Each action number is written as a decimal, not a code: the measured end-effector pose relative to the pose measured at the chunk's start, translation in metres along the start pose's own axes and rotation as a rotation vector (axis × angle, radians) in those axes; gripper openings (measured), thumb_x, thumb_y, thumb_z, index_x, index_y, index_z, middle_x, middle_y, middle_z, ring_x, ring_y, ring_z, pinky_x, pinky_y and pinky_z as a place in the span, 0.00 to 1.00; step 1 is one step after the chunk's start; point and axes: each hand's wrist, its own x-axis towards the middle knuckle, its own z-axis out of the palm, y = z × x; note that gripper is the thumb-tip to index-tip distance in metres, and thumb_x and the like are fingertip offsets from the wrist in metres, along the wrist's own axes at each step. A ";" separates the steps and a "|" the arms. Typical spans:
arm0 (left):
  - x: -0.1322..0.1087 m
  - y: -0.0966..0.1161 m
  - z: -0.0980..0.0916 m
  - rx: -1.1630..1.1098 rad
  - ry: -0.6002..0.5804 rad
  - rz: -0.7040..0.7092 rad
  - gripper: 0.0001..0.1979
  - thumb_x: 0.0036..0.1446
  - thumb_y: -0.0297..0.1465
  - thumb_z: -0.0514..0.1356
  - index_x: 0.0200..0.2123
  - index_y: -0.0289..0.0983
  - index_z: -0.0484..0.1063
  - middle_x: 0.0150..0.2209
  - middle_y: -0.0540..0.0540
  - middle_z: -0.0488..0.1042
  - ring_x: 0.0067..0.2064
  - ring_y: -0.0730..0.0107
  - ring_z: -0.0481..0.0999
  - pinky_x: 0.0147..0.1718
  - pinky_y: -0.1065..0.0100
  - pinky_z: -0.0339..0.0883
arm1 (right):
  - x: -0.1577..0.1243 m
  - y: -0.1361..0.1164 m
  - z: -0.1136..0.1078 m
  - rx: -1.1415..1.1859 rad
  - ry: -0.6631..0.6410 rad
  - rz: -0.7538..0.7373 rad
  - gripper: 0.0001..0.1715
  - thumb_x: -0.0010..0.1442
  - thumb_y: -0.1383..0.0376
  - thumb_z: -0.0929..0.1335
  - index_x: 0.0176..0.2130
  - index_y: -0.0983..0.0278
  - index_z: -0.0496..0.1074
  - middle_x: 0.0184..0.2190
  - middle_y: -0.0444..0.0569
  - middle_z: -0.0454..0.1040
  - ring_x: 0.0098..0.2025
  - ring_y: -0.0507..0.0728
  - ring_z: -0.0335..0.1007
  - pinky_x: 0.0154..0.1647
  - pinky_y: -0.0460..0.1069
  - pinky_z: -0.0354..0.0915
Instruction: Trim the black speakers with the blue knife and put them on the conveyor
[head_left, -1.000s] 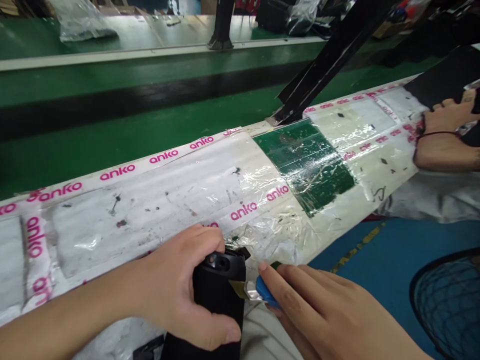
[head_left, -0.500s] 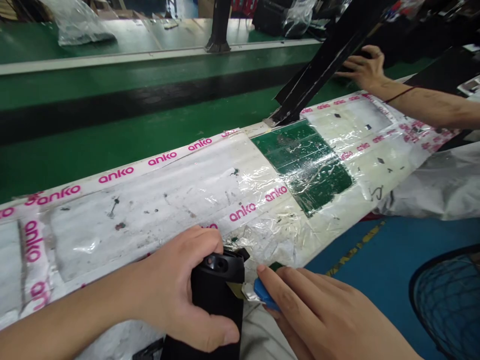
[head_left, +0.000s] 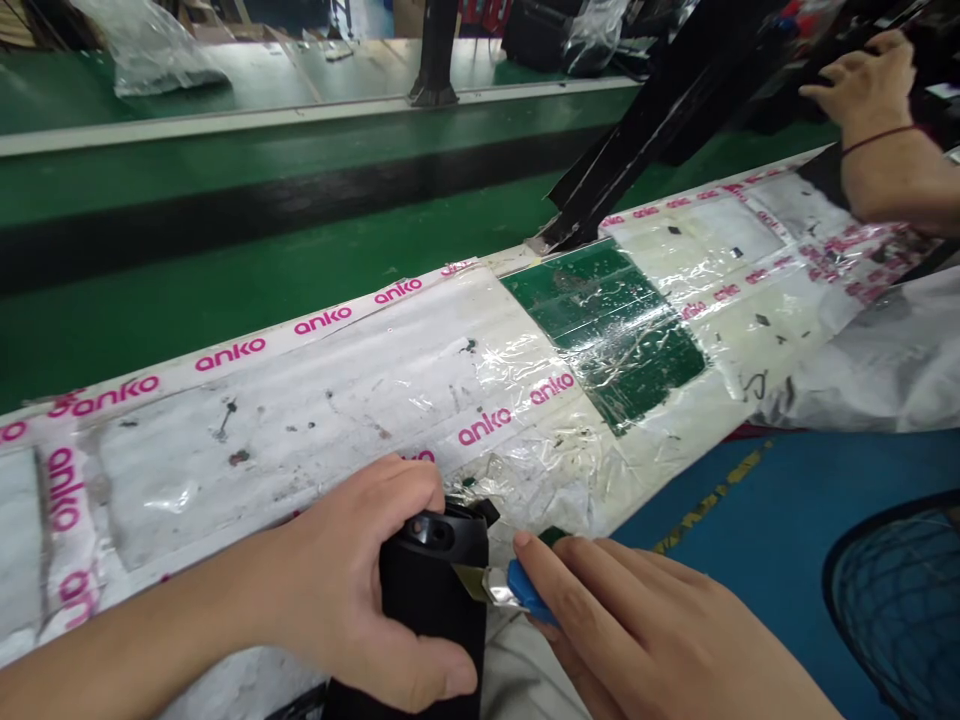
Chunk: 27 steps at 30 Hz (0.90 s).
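Lettering in pink is the easiest thing for me to read from here in the head view: "anko", printed over and over on white tape (head_left: 231,353). One strip follows the far edge of the covered ledge (head_left: 360,385), another crosses its nearer side, and at the left the word runs sideways. Beyond a bare green patch (head_left: 607,330) I see the same word again, smaller with distance.

At the bottom, the left hand (head_left: 375,590) grips a black object (head_left: 439,620), thumb laid across its face, fingers curled over the far side with their tips hidden from me. I find no readable mark on that object, only two round holes near its upper end. Close by, the right hand (head_left: 645,620) has its fingers closed around a blue-handled knife (head_left: 529,588). The blade (head_left: 471,580) reaches the object's right edge; I cannot tell whether it cuts in.

Far right, a co-worker's hand (head_left: 874,85) is raised, fingers spread, a dark red cord (head_left: 879,139) round the wrist.
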 end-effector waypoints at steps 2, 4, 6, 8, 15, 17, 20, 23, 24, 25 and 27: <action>0.000 0.000 0.000 0.012 -0.005 0.000 0.28 0.38 0.46 0.74 0.29 0.41 0.59 0.30 0.53 0.62 0.30 0.69 0.61 0.26 0.68 0.54 | 0.000 0.000 -0.001 0.001 -0.020 -0.007 0.31 0.61 0.74 0.60 0.63 0.69 0.61 0.35 0.49 0.76 0.30 0.61 0.74 0.24 0.55 0.73; 0.000 0.000 -0.001 0.022 -0.011 0.001 0.28 0.38 0.47 0.73 0.29 0.41 0.59 0.29 0.53 0.62 0.29 0.69 0.61 0.25 0.68 0.54 | 0.000 0.001 -0.001 0.001 -0.037 -0.010 0.32 0.61 0.74 0.60 0.64 0.69 0.61 0.36 0.50 0.76 0.30 0.62 0.75 0.25 0.55 0.74; 0.001 -0.001 0.000 0.023 -0.010 0.006 0.28 0.37 0.47 0.73 0.29 0.41 0.59 0.29 0.53 0.62 0.29 0.69 0.61 0.25 0.68 0.54 | 0.000 0.001 -0.002 -0.007 -0.059 -0.004 0.32 0.61 0.74 0.60 0.64 0.69 0.61 0.37 0.50 0.76 0.31 0.62 0.75 0.25 0.56 0.74; 0.001 -0.001 0.000 0.017 -0.003 0.018 0.28 0.37 0.48 0.74 0.28 0.41 0.59 0.29 0.53 0.62 0.29 0.69 0.61 0.25 0.69 0.54 | 0.000 0.000 -0.002 -0.014 -0.068 -0.005 0.32 0.61 0.74 0.60 0.65 0.70 0.61 0.37 0.50 0.76 0.31 0.62 0.75 0.26 0.56 0.74; -0.001 -0.001 -0.001 0.021 -0.004 0.027 0.28 0.39 0.48 0.73 0.29 0.41 0.59 0.30 0.53 0.61 0.30 0.69 0.60 0.26 0.68 0.54 | 0.000 -0.001 -0.001 0.002 -0.059 0.003 0.34 0.61 0.74 0.61 0.66 0.70 0.59 0.36 0.49 0.75 0.30 0.61 0.75 0.24 0.55 0.74; -0.001 -0.001 -0.001 0.014 -0.011 0.015 0.29 0.38 0.48 0.74 0.29 0.41 0.59 0.30 0.53 0.61 0.30 0.69 0.60 0.26 0.68 0.54 | 0.000 -0.001 -0.001 0.013 -0.064 0.013 0.35 0.60 0.74 0.61 0.66 0.70 0.59 0.36 0.49 0.76 0.31 0.61 0.75 0.25 0.55 0.74; -0.001 0.000 -0.001 -0.004 -0.017 0.002 0.28 0.39 0.46 0.74 0.29 0.41 0.59 0.30 0.53 0.61 0.30 0.69 0.60 0.26 0.68 0.54 | 0.000 -0.001 -0.001 0.022 -0.041 0.020 0.36 0.59 0.75 0.61 0.66 0.70 0.58 0.36 0.49 0.76 0.31 0.61 0.75 0.26 0.54 0.73; 0.001 0.001 -0.001 -0.004 -0.018 0.003 0.28 0.39 0.46 0.74 0.29 0.41 0.59 0.30 0.53 0.61 0.30 0.70 0.60 0.26 0.68 0.53 | 0.002 -0.002 0.001 0.011 -0.014 0.028 0.36 0.58 0.75 0.62 0.64 0.69 0.59 0.35 0.48 0.76 0.31 0.60 0.75 0.26 0.53 0.73; 0.001 0.002 0.000 0.001 -0.016 0.004 0.28 0.40 0.46 0.74 0.29 0.40 0.59 0.30 0.53 0.61 0.30 0.70 0.59 0.26 0.68 0.54 | 0.002 -0.003 0.002 -0.001 -0.008 0.031 0.35 0.57 0.75 0.62 0.64 0.69 0.59 0.35 0.48 0.76 0.30 0.60 0.75 0.25 0.53 0.72; 0.001 0.003 0.000 0.005 -0.016 0.003 0.27 0.39 0.46 0.74 0.29 0.40 0.60 0.30 0.53 0.61 0.30 0.70 0.59 0.26 0.68 0.54 | 0.003 -0.004 0.004 -0.019 -0.002 0.036 0.35 0.56 0.75 0.63 0.62 0.69 0.60 0.35 0.48 0.76 0.30 0.60 0.74 0.25 0.53 0.71; 0.001 0.004 0.000 0.011 -0.021 -0.006 0.27 0.38 0.45 0.74 0.29 0.41 0.60 0.29 0.53 0.61 0.30 0.70 0.60 0.26 0.68 0.54 | 0.006 -0.006 0.009 -0.068 0.023 0.050 0.33 0.53 0.76 0.62 0.58 0.68 0.62 0.33 0.47 0.76 0.28 0.59 0.74 0.23 0.52 0.68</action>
